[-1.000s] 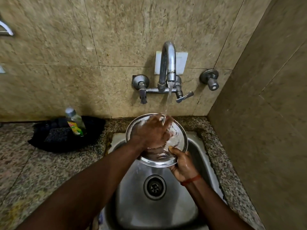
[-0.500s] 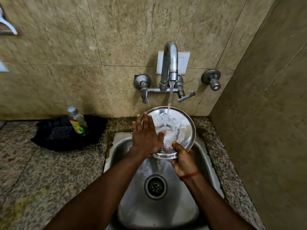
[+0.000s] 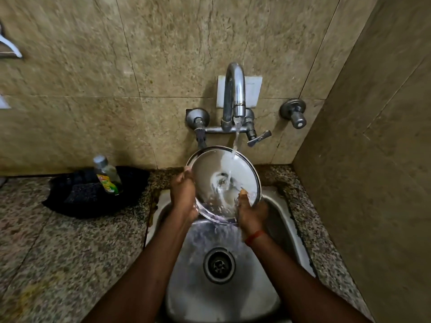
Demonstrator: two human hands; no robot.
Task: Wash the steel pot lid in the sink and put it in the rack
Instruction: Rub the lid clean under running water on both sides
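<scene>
The round steel pot lid [image 3: 207, 173] is held tilted over the steel sink [image 3: 275, 229], its inner face towards me. Water from the tap [image 3: 234, 94] streams onto its middle and runs off the lower rim. My left hand [image 3: 183, 197] grips the lid's left edge. My right hand [image 3: 253, 212] grips the lower right edge, thumb on the inside face. A red thread circles my right wrist. No rack is in view.
A dish soap bottle [image 3: 107, 174] stands in a black tray with a scrubber [image 3: 81, 194] on the granite counter [image 3: 58, 252] to the left. Tap handles [image 3: 258, 138] and a wall valve [image 3: 294, 113] sit on the tiled wall. A side wall closes the right.
My left hand stopped rubbing the lid's face and moved to grip its left rim. The lid tipped more upright under the stream.
</scene>
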